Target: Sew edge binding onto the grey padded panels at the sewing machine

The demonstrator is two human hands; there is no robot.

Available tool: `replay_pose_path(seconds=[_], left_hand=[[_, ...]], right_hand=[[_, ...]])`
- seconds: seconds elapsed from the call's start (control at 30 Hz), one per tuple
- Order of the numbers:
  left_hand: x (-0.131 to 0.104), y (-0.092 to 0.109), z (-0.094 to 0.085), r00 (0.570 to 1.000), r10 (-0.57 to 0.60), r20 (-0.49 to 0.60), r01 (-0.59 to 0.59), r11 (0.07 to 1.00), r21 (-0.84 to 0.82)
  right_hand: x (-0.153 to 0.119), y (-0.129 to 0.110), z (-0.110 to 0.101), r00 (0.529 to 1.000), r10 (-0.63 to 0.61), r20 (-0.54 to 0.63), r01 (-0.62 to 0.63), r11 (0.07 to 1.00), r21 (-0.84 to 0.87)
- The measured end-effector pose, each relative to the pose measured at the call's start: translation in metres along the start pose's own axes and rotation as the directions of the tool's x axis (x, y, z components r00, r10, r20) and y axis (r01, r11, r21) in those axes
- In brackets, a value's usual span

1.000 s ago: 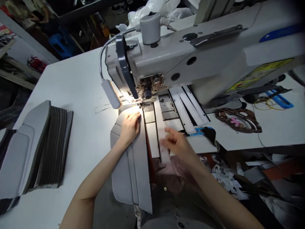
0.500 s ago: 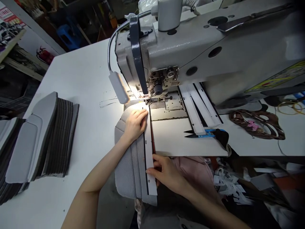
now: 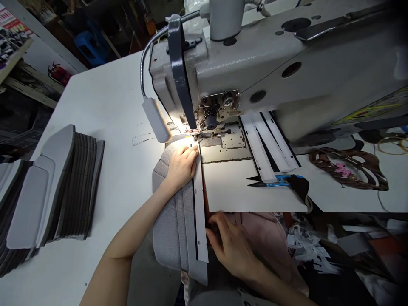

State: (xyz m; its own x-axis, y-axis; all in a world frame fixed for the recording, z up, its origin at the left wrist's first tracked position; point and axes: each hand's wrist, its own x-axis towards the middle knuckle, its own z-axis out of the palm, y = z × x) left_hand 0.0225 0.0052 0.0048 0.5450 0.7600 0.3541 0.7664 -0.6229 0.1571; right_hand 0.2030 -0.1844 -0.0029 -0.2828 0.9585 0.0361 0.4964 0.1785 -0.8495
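Note:
My left hand (image 3: 183, 167) lies over a grey padded fabric panel (image 3: 167, 229), fingertips pressing its edge close to the sewing machine's needle area. Along the panel's right edge runs a white strip (image 3: 200, 221) with a black border and small holes; its upper end reaches the presser foot (image 3: 196, 137). Beside the strip's lower part is my right hand (image 3: 229, 242), thumb and fingers bent but apart, just off the strip with nothing visible between them. The panel's lower end hangs past the table edge.
The sewing machine (image 3: 255, 55) spans the back right, its lamp (image 3: 156, 119) lit. Stacked grey panels (image 3: 76, 182) stand at left. More white strips (image 3: 270, 144), blue thread snips (image 3: 277, 182) and a brown hair clip (image 3: 350, 170) lie right. Scraps (image 3: 309, 246) fill the space below.
My right hand has let go of the strip's edge and moved slightly right and down, its fingers opening. My left hand stays on the panel near the needle.

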Motion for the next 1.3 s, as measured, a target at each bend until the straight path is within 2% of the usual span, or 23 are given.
replay_pose_path(seconds=[0.17, 0.33, 0.4, 0.5, 0.6, 0.7, 0.77, 0.93, 1.13, 1.3], left_hand=[[0.011, -0.009, 0.003, 1.0, 0.012, 0.018, -0.012, 1.0, -0.012], [0.017, -0.008, 0.002, 0.999, -0.043, 0.033, 0.044, 0.999, -0.029], [0.009, 0.001, -0.002, 0.997, -0.075, 0.028, 0.077, 0.994, -0.072], [-0.017, 0.025, -0.01, 0.995, -0.099, -0.006, 0.097, 0.986, -0.134], [-0.044, 0.05, -0.017, 0.993, -0.102, -0.051, 0.093, 0.984, -0.149], [-0.058, 0.064, -0.019, 0.992, -0.101, -0.077, 0.09, 0.987, -0.133], [-0.061, 0.067, -0.019, 0.992, -0.101, -0.075, 0.091, 0.988, -0.126], [-0.057, 0.065, -0.019, 0.993, -0.084, -0.081, 0.075, 0.991, -0.111], [-0.054, 0.06, -0.018, 0.993, -0.067, -0.099, 0.056, 0.992, -0.111], [-0.051, 0.055, -0.018, 0.992, -0.054, -0.111, 0.041, 0.993, -0.111]], right_hand=[[0.009, -0.008, -0.003, 0.991, 0.107, 0.078, -0.121, 0.968, 0.219], [0.014, -0.006, -0.001, 0.966, 0.208, 0.151, -0.245, 0.922, 0.3], [0.013, -0.002, 0.002, 0.954, 0.239, 0.18, -0.291, 0.881, 0.374], [0.009, 0.006, 0.006, 0.935, 0.276, 0.222, -0.352, 0.799, 0.488], [0.002, 0.01, 0.012, 0.937, 0.299, 0.179, -0.348, 0.776, 0.526], [-0.006, 0.011, 0.018, 0.949, 0.306, 0.076, -0.302, 0.81, 0.502], [-0.009, 0.011, 0.019, 0.963, 0.266, 0.039, -0.255, 0.853, 0.456], [-0.009, 0.007, 0.014, 0.992, 0.118, 0.05, -0.128, 0.936, 0.328], [0.004, 0.005, 0.012, 0.997, 0.068, -0.029, -0.062, 0.984, 0.165], [0.018, 0.002, 0.006, 0.998, 0.065, 0.0, -0.065, 0.997, 0.051]])
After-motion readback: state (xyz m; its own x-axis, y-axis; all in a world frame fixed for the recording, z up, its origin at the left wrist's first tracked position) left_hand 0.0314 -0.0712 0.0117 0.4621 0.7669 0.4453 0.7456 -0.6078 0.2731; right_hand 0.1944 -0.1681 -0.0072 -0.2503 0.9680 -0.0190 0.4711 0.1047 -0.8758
